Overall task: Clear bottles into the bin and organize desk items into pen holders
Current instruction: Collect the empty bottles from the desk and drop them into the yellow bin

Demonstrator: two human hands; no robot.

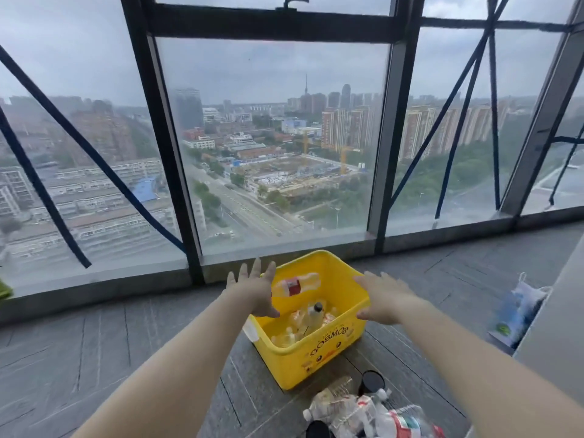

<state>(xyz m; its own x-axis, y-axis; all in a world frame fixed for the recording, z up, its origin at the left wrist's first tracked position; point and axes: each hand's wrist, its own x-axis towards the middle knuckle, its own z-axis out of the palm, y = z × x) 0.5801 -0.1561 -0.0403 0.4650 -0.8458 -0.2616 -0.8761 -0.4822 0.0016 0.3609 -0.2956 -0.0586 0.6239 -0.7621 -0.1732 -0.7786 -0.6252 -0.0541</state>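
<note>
A yellow plastic bin (319, 358) stands on the grey floor in front of the window, with several clear bottles lying inside it. A clear bottle with a red label (295, 284) hangs in the air above the bin's far left side, touching neither hand. My left hand (254, 290) is stretched out over the bin's left rim with fingers spread. Over the right rim my right hand (384, 298) is also open, palm down. Neither hand holds anything.
A heap of empty plastic bottles (363, 412) lies on the floor just this side of the bin, with a black round object (373, 382) beside it. A blue and white bag (518, 311) leans against a grey surface at the right. Floor-to-ceiling windows stand behind the bin.
</note>
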